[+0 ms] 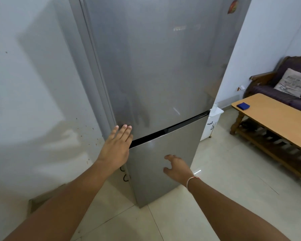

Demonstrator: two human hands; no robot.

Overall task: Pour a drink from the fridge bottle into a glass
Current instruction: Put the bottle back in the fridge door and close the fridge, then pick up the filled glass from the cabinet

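A tall silver fridge (160, 66) stands in front of me with both doors shut. A dark gap (170, 128) separates the upper door from the lower door (163, 148). My left hand (117, 145) lies flat with fingers together on the upper door's lower left corner, at the edge. My right hand (176, 168) hovers in front of the lower door, fingers loosely spread and holding nothing. A red-and-white thread band sits on my right wrist. No bottle or glass is visible.
A white wall (33, 84) stands close on the left. To the right are a wooden table (276, 119) with a blue cloth (243, 106), a dark sofa (285, 80) with a cushion, and a small white cabinet (211, 124) beside the fridge. Pale tiled floor (207, 202) lies below.
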